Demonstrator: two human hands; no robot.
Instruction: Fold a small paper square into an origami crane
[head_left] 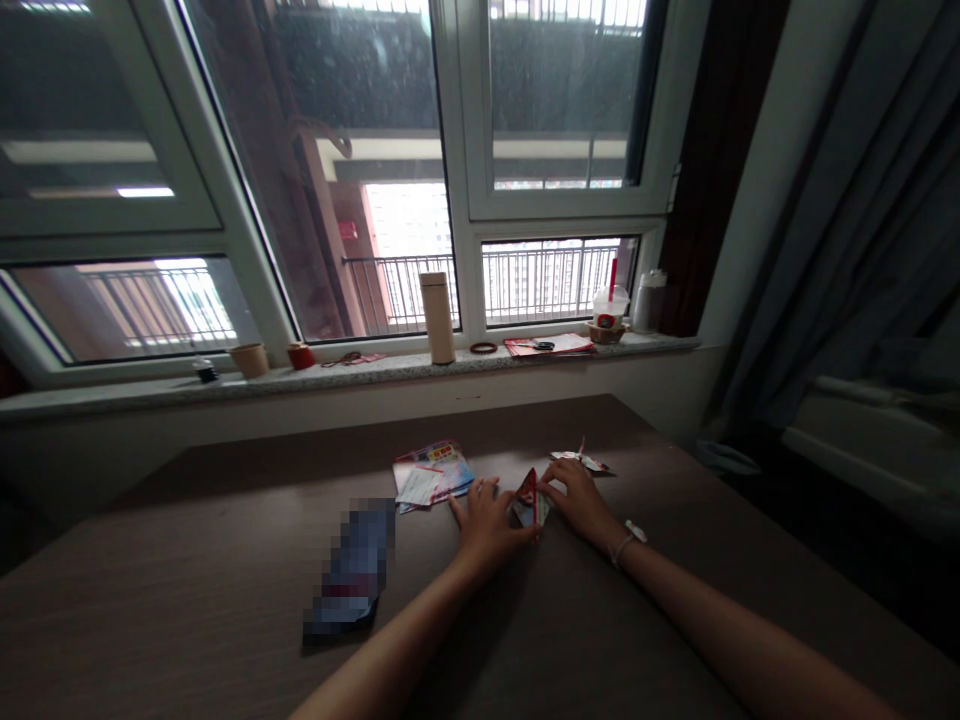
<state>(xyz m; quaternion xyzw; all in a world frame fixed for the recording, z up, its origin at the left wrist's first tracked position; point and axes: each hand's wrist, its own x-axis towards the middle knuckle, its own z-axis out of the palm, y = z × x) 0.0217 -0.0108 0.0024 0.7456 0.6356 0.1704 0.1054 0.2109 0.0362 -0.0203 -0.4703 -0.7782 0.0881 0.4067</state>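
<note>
Folded paper (528, 505) stood upright between the two hands near the middle of the brown table (210, 560), as I saw it from my remote seat. I had the left hand (484, 525) half open, thumb and forefinger gripping the paper's left side and near edge, its other fingers spread. With the right hand (579, 495) I pinched the right edge between nearly closed fingertips. To my mind, the crease could spring apart if the left thumb slackened, or tear if both pulled outward. A careless right knuckle might also knock the second folded piece (594, 464) just beyond it. I counted two folded papers, at least two overlapping loose sheets (429, 472), one blurred-out dark blue item (354, 570), and, on the sill, one tan flask (438, 320) and one red-strawed cup (609, 308).
</note>
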